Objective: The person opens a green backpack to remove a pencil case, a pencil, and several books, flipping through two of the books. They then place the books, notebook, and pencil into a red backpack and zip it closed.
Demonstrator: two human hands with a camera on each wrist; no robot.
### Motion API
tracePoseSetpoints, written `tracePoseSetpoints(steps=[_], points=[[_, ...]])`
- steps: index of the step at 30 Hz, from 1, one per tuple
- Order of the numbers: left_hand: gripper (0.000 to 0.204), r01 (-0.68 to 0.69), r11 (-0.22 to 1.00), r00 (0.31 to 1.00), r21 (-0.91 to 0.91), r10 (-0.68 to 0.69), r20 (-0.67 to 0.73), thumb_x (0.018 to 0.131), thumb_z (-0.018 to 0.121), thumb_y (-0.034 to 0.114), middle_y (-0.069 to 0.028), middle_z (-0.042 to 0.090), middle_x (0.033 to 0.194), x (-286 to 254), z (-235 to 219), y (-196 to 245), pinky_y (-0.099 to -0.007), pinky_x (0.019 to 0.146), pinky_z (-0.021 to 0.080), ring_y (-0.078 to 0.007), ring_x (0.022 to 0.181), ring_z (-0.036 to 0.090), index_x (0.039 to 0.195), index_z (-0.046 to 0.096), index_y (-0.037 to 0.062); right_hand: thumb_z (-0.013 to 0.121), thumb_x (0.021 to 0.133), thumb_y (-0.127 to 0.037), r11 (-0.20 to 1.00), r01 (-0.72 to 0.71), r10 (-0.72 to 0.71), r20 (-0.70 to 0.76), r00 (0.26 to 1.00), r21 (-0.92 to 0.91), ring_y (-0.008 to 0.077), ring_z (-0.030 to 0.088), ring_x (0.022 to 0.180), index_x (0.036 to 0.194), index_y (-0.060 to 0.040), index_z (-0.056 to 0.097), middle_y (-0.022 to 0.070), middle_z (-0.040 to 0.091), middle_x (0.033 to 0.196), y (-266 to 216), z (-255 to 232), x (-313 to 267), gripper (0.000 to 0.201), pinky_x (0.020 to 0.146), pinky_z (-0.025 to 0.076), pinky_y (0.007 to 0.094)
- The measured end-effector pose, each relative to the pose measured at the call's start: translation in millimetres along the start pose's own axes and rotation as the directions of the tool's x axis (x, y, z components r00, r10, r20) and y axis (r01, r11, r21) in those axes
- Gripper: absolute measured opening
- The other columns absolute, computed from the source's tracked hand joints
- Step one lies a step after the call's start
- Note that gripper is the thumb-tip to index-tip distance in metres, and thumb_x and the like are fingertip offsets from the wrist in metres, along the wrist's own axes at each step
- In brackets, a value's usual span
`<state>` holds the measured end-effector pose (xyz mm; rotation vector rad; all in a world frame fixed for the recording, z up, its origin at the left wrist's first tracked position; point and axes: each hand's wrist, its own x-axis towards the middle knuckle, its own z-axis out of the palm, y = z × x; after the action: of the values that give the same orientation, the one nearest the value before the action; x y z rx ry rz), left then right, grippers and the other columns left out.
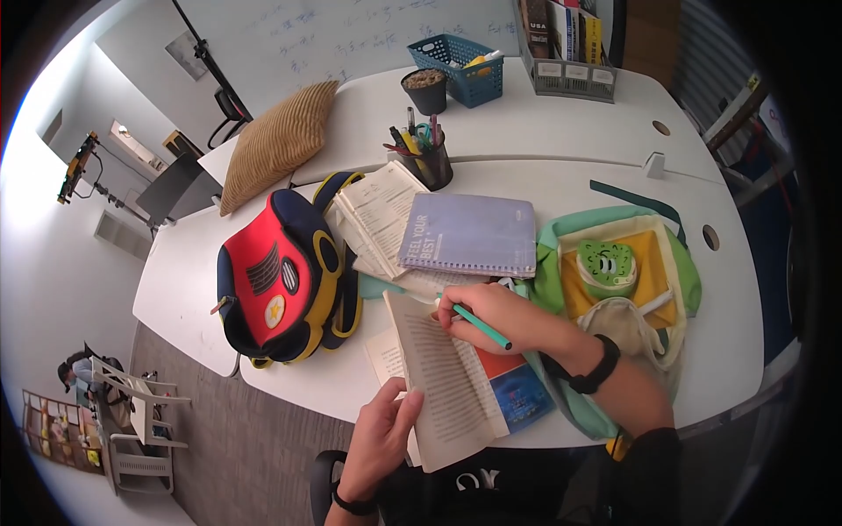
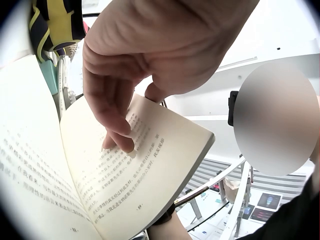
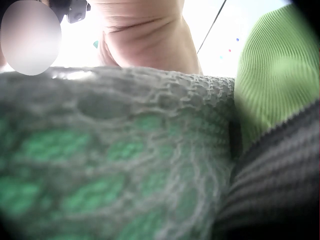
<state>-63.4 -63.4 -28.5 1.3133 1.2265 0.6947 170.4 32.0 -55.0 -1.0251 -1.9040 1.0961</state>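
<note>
In the head view an open paperback book [image 1: 443, 394] stands partly raised at the table's near edge. My left hand [image 1: 379, 434] grips its lower left side, thumb on the near face. In the left wrist view the fingers [image 2: 117, 127] curl over a printed page [image 2: 125, 170]. My right hand [image 1: 500, 316] holds a green pen [image 1: 482, 328] over the book's upper part, its capped-looking end pointing down right. The right wrist view shows only part of the right hand [image 3: 150, 40] behind grey mesh [image 3: 110, 150] with green under it; the fingers are hidden there.
A red and navy backpack [image 1: 272, 280] stands left; a green backpack [image 1: 570, 228] lies right, beneath the right forearm. Behind the book lie a purple spiral notebook [image 1: 474, 232] and open papers [image 1: 377, 206]. Farther back are a pen cup [image 1: 430, 167], a cushion [image 1: 281, 145] and a blue basket [image 1: 478, 83].
</note>
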Motion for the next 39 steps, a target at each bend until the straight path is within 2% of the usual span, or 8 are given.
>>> tracePoseSetpoints(steps=[10, 16, 19, 22, 26, 31, 35, 39], points=[[0.036, 0.053, 0.996, 0.998, 0.073, -0.056, 0.035, 0.104, 0.058, 0.021, -0.0131, 0.072, 0.1, 11, 15, -9, -0.0251, 0.074, 0.053, -0.0118, 0.087, 0.067, 0.127, 0.057, -0.0062, 0.064, 0.084, -0.008, 0.997, -0.014, 0.018, 0.048, 0.999, -0.079, 0.0246, 0.069, 0.074, 0.097, -0.004, 0.063, 0.0111, 0.069, 0.082, -6, -2, -1, 0.013, 0.068, 0.053, 0.0343], [0.023, -0.029, 0.999, 0.934, 0.028, 0.037, -0.355, 0.1, 0.064, 0.019, -0.0099, 0.073, 0.078, -4, -22, 10, -0.0241, 0.056, 0.046, -0.006, 0.068, 0.062, 0.105, 0.066, -0.0035, 0.066, 0.086, -0.01, 0.996, 0.048, -0.046, 0.026, 0.999, -0.072, 0.0242, 0.068, 0.072, 0.098, -0.0041, 0.062, 0.0097, 0.069, 0.08, -8, -3, -2, 0.014, 0.067, 0.053, 0.0347], [0.025, 0.11, 0.881, 0.929, 0.46, 0.074, -0.364, 0.1, 0.063, 0.018, -0.008, 0.07, 0.073, -8, -47, 11, -0.0225, 0.054, 0.041, -0.0026, 0.066, 0.053, 0.087, 0.06, -0.0029, 0.065, 0.085, -0.01, 0.996, 0.084, -0.081, 0.074, 0.994, -0.031, 0.0277, 0.068, 0.071, 0.095, -0.0038, 0.06, 0.0127, 0.067, 0.078, -4, 3, -4, 0.013, 0.066, 0.052, 0.0369], [0.032, -0.035, 0.961, 0.922, 0.275, 0.138, -0.363, 0.1, 0.063, 0.017, -0.0058, 0.065, 0.067, 1, -32, -11, -0.0224, 0.054, 0.038, -0.0021, 0.066, 0.047, 0.077, 0.05, -0.0017, 0.066, 0.085, -0.013, 0.997, 0.048, -0.038, 0.174, 0.984, -0.055, 0.0289, 0.068, 0.073, 0.095, -0.0039, 0.06, 0.0143, 0.067, 0.078, -6, 5, -6, 0.014, 0.066, 0.052, 0.0372], [0.03, -0.149, 0.971, 0.905, 0.185, 0.209, -0.37, 0.107, 0.049, 0.025, -0.0086, 0.065, 0.075, 6, -7, -19, -0.0256, 0.065, 0.045, -0.007, 0.07, 0.053, 0.099, 0.061, -0.0014, 0.068, 0.087, -0.018, 0.966, -0.249, 0.257, 0.327, 0.909, -0.066, 0.0288, 0.069, 0.076, 0.096, -0.0041, 0.06, 0.0143, 0.069, 0.082, -32, -10, -3, 0.019, 0.067, 0.052, 0.0368], [0.044, -0.115, 0.99, 0.945, -0.077, 0.085, -0.316, 0.111, 0.032, 0.029, -0.0084, 0.065, 0.113, -1, -2, -38, -0.0256, 0.085, 0.047, -0.0111, 0.098, 0.058, 0.123, 0.056, -0.0057, 0.068, 0.09, -0.023, 0.99, -0.104, 0.127, 0.264, 0.956, -0.098, 0.0255, 0.07, 0.081, 0.1, -0.004, 0.061, 0.0124, 0.07, 0.087, -18, -12, -3, 0.023, 0.071, 0.053, 0.035], [0.045, -0.119, 0.969, 0.976, -0.218, 0.074, -0.204, 0.111, 0.034, 0.031, -0.0092, 0.065, 0.118, 1, 4, -36, -0.0266, 0.09, 0.049, -0.0124, 0.103, 0.061, 0.131, 0.052, -0.0048, 0.069, 0.091, -0.025, 0.997, -0.021, 0.035, 0.195, 0.98, -0.077, 0.0246, 0.069, 0.082, 0.101, -0.0033, 0.062, 0.012, 0.069, 0.087, 0, -6, -1, 0.025, 0.073, 0.053, 0.0348], [0.047, -0.097, 0.975, 0.99, -0.2, 0.073, -0.121, 0.111, 0.036, 0.033, -0.0096, 0.065, 0.119, 3, 5, -33, -0.0263, 0.092, 0.048, -0.0129, 0.105, 0.061, 0.132, 0.053, -0.0057, 0.066, 0.091, -0.021, 0.987, -0.099, 0.131, 0.269, 0.954, -0.129, 0.0272, 0.07, 0.086, 0.105, -0.0017, 0.061, 0.0141, 0.069, 0.09, -17, -15, -1, 0.024, 0.075, 0.054, 0.0358]])
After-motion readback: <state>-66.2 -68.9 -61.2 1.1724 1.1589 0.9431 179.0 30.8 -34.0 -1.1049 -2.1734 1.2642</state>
